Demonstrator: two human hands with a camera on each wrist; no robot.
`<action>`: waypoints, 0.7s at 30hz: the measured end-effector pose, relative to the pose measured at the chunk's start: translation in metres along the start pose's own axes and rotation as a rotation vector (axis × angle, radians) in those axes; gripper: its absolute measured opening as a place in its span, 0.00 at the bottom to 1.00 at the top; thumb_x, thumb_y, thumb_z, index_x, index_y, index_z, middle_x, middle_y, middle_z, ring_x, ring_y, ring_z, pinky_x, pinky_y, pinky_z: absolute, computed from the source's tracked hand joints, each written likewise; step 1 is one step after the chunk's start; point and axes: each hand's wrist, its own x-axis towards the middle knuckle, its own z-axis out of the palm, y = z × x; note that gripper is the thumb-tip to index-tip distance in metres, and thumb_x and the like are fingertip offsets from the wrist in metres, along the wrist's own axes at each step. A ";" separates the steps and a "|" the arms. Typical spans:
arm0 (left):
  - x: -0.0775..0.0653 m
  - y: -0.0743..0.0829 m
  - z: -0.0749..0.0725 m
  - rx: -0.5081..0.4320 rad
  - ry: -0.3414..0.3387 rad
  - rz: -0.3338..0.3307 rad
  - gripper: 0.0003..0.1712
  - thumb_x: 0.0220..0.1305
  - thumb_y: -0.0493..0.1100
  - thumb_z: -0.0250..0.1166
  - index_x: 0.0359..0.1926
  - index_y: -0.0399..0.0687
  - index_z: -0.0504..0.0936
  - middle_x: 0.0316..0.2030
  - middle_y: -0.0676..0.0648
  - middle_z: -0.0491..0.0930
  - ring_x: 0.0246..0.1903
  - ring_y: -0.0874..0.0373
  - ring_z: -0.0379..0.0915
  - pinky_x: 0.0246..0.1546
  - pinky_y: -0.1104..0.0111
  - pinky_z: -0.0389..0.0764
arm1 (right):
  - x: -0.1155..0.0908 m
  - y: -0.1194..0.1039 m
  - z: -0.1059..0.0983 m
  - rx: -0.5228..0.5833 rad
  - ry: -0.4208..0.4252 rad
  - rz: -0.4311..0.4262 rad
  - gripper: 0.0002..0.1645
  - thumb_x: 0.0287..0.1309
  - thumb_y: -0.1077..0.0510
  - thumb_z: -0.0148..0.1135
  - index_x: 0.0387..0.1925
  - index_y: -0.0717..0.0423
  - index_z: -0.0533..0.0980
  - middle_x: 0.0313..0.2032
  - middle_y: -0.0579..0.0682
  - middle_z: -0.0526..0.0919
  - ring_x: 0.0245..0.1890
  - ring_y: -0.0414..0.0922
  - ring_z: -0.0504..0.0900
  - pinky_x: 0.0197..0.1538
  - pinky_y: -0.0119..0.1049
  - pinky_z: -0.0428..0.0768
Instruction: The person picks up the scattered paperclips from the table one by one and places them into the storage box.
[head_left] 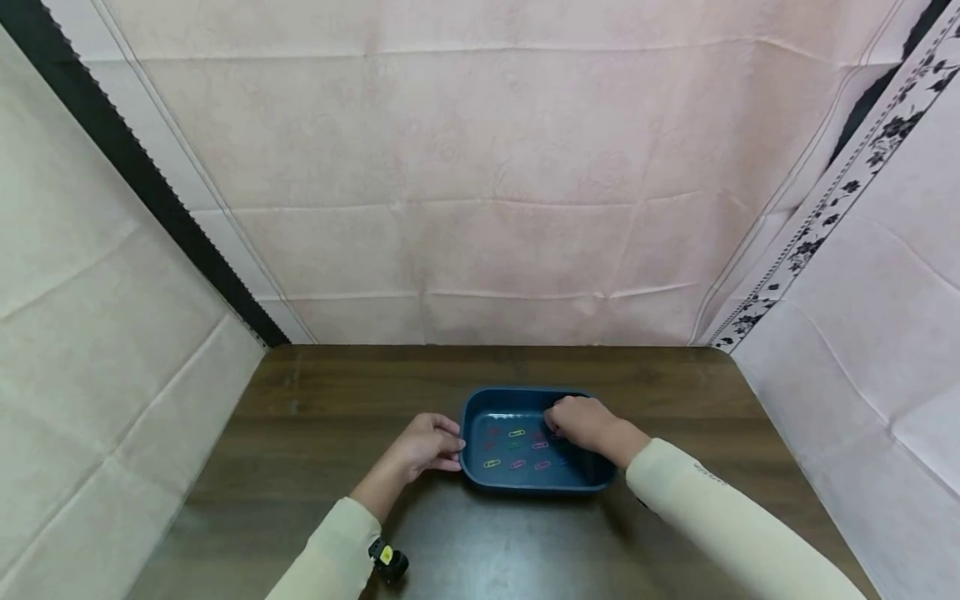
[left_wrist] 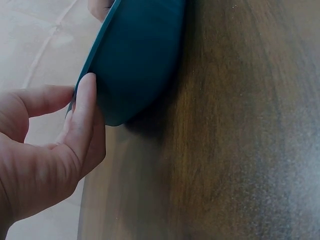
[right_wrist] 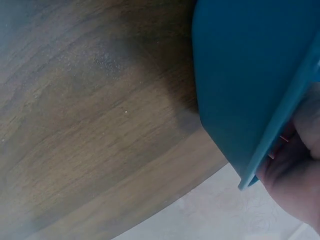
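A dark blue rectangular tray [head_left: 480, 481] sits on the table in the head view, with several coloured paper clips [head_left: 492, 463] spread in loose rows on its floor: yellow, green, pink, red and blue. My left hand [head_left: 427, 444] pinches the tray's left rim; the left wrist view has the thumb on one side of the tray wall [left_wrist: 140, 60] and fingers on the other. Over the right part of the tray, my right hand [head_left: 588, 423] reaches in with bent fingers pointing down. The tray wall [right_wrist: 245, 75] hides its fingertips, and I cannot tell whether they hold a clip.
The brown wood-grain table [head_left: 322, 517] extends around the tray. Pale cloth [head_left: 487, 167] hangs behind it and on both sides, with a dark band at left and a floral border at right. A dark wrist device [head_left: 388, 560] is on the left sleeve.
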 end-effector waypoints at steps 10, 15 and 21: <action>-0.004 0.000 0.002 -0.004 0.012 -0.014 0.18 0.71 0.32 0.63 0.58 0.29 0.73 0.40 0.36 0.79 0.33 0.52 0.81 0.38 0.61 0.91 | -0.011 0.001 -0.011 0.036 0.028 -0.011 0.02 0.67 0.59 0.68 0.36 0.52 0.83 0.29 0.44 0.79 0.27 0.41 0.73 0.32 0.35 0.81; -0.006 0.001 0.001 0.024 0.022 -0.001 0.18 0.73 0.34 0.63 0.59 0.31 0.72 0.41 0.35 0.79 0.33 0.51 0.81 0.38 0.61 0.92 | -0.018 0.000 -0.019 0.059 0.070 -0.010 0.03 0.65 0.58 0.70 0.40 0.52 0.83 0.33 0.45 0.81 0.30 0.40 0.75 0.35 0.36 0.84; -0.008 0.007 0.000 0.126 0.084 0.069 0.22 0.72 0.40 0.65 0.61 0.34 0.71 0.44 0.36 0.81 0.37 0.48 0.81 0.38 0.58 0.91 | -0.029 -0.001 -0.031 0.105 0.158 -0.011 0.05 0.66 0.58 0.69 0.42 0.50 0.84 0.36 0.45 0.83 0.33 0.38 0.79 0.39 0.38 0.87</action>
